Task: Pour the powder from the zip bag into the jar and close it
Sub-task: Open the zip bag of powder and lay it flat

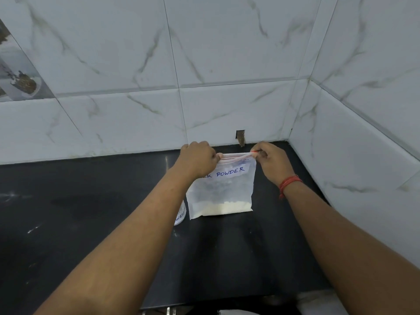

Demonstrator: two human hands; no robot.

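We had the zip bag (221, 189) upright on the black counter (91, 201), near the back corner, with a small layer of white powder (223, 208) settled at its bottom. Left hand (198, 159) pinched the left end of the zip strip, right hand (271, 161) pinched the right end; both closed on the bag top, fingertips mostly hidden from us. Our read: step was opening the seal, pour not started. Couldn't tell if the zip was already parted. The jar (180, 215) sat just beside the bag's lower left corner, mostly hidden behind the left forearm; only a sliver of white label showed, so lid on or off was unknown. Next move, as we judged it: pull the strip apart, free one hand for the jar, bring the bag mouth over the jar opening. Room: tiled back wall (136, 121) close behind the hands, side wall (352, 144) close on the right, so tilting toward the left or toward us looked easier. Counter was open to the left and front; front edge lay well below the bag.
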